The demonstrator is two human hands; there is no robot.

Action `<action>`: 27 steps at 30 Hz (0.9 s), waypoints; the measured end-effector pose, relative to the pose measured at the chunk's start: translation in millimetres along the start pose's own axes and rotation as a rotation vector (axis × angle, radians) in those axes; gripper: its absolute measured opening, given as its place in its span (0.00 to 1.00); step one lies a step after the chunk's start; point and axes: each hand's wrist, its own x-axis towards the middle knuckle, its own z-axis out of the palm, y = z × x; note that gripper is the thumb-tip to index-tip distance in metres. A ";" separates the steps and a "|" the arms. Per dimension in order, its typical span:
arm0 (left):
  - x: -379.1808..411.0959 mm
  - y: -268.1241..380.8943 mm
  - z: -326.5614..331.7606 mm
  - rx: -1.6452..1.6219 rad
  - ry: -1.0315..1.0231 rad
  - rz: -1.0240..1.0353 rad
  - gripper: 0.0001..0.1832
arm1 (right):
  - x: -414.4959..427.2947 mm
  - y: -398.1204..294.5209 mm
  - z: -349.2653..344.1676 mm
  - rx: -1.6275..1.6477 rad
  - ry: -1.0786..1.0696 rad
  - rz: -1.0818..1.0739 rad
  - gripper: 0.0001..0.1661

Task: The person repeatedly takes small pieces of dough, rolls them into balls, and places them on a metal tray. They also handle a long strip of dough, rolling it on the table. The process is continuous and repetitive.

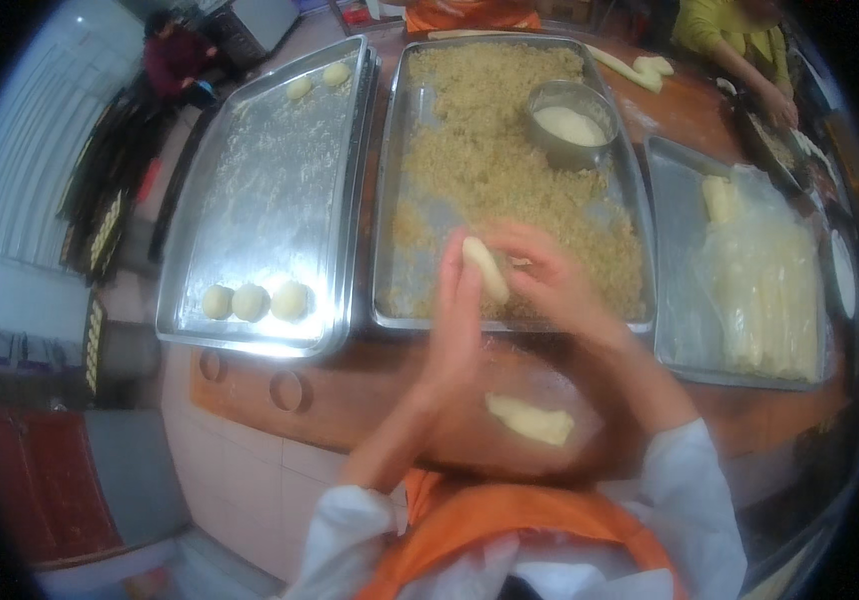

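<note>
A flattened piece of pale dough [486, 271] stands edge-on in my left hand [461, 281], against the upright fingers and palm. Close on its right is my right hand [538, 266], fingers bent towards the dough and blurred. Whether those fingers grip anything is unclear. Both hands are above the near part of a metal tray [381, 247] spread with crumbly yellow-brown filling [504, 172]. A metal bowl [573, 154] of pale granular stuff sits on that filling. Between my forearms, a longer lump of dough [531, 420] lies on the wooden table [399, 367].
Left, on stacked metal trays [272, 187], three dough balls [249, 302] sit near and two dough balls [317, 80] far. Metal rings [288, 391] lie by the table edge. At right, a tray [688, 300] holds plastic-covered dough rolls [763, 292]. A person [737, 45] works across the table.
</note>
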 end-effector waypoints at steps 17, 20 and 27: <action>25.6 -5.9 -1.6 0.061 0.062 0.256 0.19 | -7.5 -18.0 17.6 -0.219 0.182 -0.166 0.18; 23.2 5.3 5.5 -0.100 0.098 0.262 0.13 | -10.5 -26.0 19.7 -0.117 0.188 -0.099 0.17; 8.7 -0.1 8.2 -0.243 0.224 0.155 0.08 | -13.1 -12.4 27.6 -0.480 0.253 -0.522 0.16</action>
